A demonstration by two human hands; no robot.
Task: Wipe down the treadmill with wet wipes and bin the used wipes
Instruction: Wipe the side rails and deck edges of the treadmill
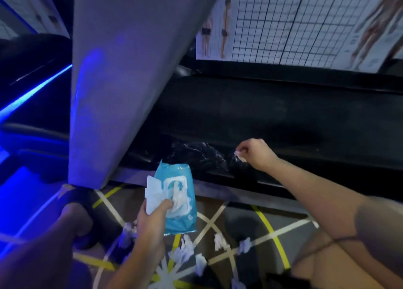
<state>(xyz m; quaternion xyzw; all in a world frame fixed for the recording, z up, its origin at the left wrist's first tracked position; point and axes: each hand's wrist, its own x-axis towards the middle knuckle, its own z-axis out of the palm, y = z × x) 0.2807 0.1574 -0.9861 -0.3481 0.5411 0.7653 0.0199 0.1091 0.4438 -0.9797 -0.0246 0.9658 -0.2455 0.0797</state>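
Two hands are showing in the head view. The left hand (152,216), low in the frame at 6 o'clock, is gripping the wet-wipe pack (181,223) by its lower left edge. Its thumb is pressing on a white sheet (177,198) that is sticking out of the dispensing opening. The fingers behind the pack are hidden. The right hand (255,153), at 2 o'clock from the pack, is pinching a small crumpled wipe (238,157) between thumb and fingertips, with the other fingers curled in.

The wipe is hanging at the 3 o'clock edge of a black plastic bag (196,157). It cannot be told whether the wipe is touching the bag, and the bag's mouth is hard to make out against the dark surface. The pack's long axis is running from 6 to 12 o'clock, its top end pointing toward the bag. Its white lid flap (152,192) is lying open toward 9 o'clock.

The bag is resting on the near side of the treadmill (272,114), whose black deck is stretching from 9 to 3 o'clock. A grey upright (122,70) is rising toward 12 o'clock, blocking the deck's left end, and the top edge is cutting it off.

Several used wipes (184,248) are lying scattered on the patterned floor (250,214) at 6 o'clock. A gridded wall chart (283,20) is hanging at 1 o'clock, and a blue light strip (32,92) is glowing at 9 o'clock.
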